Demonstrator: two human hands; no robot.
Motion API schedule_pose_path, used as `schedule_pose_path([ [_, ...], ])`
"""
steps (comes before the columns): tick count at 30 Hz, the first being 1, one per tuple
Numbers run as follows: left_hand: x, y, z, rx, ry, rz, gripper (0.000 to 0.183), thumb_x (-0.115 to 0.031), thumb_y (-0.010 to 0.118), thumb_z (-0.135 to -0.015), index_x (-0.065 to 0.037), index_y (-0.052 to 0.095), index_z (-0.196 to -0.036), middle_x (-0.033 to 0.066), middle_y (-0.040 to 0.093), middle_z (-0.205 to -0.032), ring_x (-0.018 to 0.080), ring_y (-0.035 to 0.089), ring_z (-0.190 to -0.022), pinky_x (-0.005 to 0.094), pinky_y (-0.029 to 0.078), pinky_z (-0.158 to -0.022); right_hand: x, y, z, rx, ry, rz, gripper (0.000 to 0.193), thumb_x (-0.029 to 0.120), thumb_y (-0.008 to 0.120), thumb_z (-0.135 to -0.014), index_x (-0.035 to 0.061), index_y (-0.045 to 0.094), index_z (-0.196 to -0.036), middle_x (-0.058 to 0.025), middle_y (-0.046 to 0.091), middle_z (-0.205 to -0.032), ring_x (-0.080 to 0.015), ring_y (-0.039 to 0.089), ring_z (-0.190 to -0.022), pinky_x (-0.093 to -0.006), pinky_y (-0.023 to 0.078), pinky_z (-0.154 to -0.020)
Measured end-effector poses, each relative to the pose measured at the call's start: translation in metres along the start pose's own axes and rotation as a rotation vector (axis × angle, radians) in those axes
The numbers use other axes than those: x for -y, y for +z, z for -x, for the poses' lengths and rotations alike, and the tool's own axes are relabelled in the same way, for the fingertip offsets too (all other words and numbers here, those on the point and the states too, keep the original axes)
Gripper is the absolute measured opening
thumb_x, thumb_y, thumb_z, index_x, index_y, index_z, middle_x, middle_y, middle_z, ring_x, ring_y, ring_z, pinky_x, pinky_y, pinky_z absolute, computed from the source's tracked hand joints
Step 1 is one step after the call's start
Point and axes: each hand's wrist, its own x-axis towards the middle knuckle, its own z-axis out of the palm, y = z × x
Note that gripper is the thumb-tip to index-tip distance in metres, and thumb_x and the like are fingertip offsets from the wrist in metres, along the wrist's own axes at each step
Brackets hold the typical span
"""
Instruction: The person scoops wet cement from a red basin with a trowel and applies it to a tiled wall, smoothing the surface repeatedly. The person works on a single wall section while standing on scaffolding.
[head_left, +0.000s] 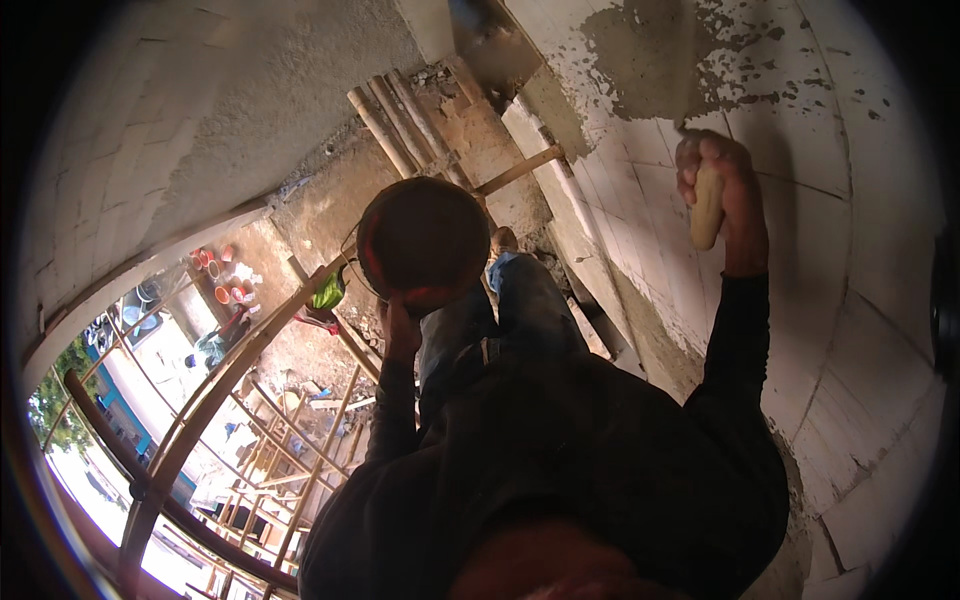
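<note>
My left hand (402,328) is closed on the lower side of a round reddish bucket (432,297), held out in front of my body. Its inside is dark, and I cannot make out the contents well. On the right, my right hand (738,180) grips the pale wooden handle of a trowel (706,208) close to the block wall (650,210). The trowel's blade barely shows against a wet grey patch of mortar (640,60), which has splashes around its edges.
Bamboo poles (385,130) lie across beyond the bucket. At the left, a wooden rail (215,385) and scaffold poles border a drop to a lower level with orange buckets (222,294). A green bag (328,290) hangs beside the bucket. Another wall (290,90) rises at the upper left.
</note>
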Motion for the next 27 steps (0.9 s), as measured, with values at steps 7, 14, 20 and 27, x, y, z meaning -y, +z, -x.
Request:
schedule_pose_path([
  [7,-0.063,0.012,-0.034,-0.012,-0.474,1.173,0.050,-0.015,0.059,-0.103,-0.005,0.045,-0.149,0.0155,0.065,-0.133,0.0285,0.071,-0.114,0.0425,0.063,-0.091,-0.080,0.109,0.005,0.077,-0.351,1.214,0.027,0.031,0.076,-0.093,0.0048,0.072,-0.087,-0.0131,0.062,-0.082,-0.0330,0.065,-0.082,-0.0437,0.053,-0.069],
  [14,-0.108,0.030,-0.060,0.027,-0.359,1.105,0.046,-0.015,0.061,-0.103,-0.005,0.050,-0.147,0.0129,0.067,-0.131,0.0271,0.073,-0.110,0.0420,0.066,-0.086,-0.178,0.136,-0.049,0.116,-0.541,1.394,0.025,0.028,0.070,-0.095,0.0044,0.063,-0.089,-0.0160,0.064,-0.094,-0.0351,0.066,-0.093,-0.0478,0.056,-0.079],
  [20,-0.108,0.039,-0.064,0.045,-0.377,1.144,0.045,-0.012,0.061,-0.101,-0.006,0.052,-0.144,0.0118,0.068,-0.128,0.0257,0.074,-0.107,0.0414,0.066,-0.084,-0.170,0.137,-0.027,0.112,-0.326,1.128,0.029,0.031,0.071,-0.094,0.0029,0.066,-0.088,-0.0168,0.063,-0.086,-0.0383,0.067,-0.087,-0.0504,0.054,-0.077],
  [27,-0.098,0.031,-0.068,0.077,-0.503,1.141,0.044,-0.014,0.060,-0.101,-0.007,0.052,-0.144,0.0129,0.068,-0.129,0.0292,0.074,-0.108,0.0461,0.064,-0.091,-0.136,0.138,-0.011,0.154,-0.283,0.967,0.032,0.033,0.074,-0.094,0.0030,0.067,-0.084,-0.0162,0.063,-0.083,-0.0380,0.066,-0.082,-0.0498,0.052,-0.073],
])
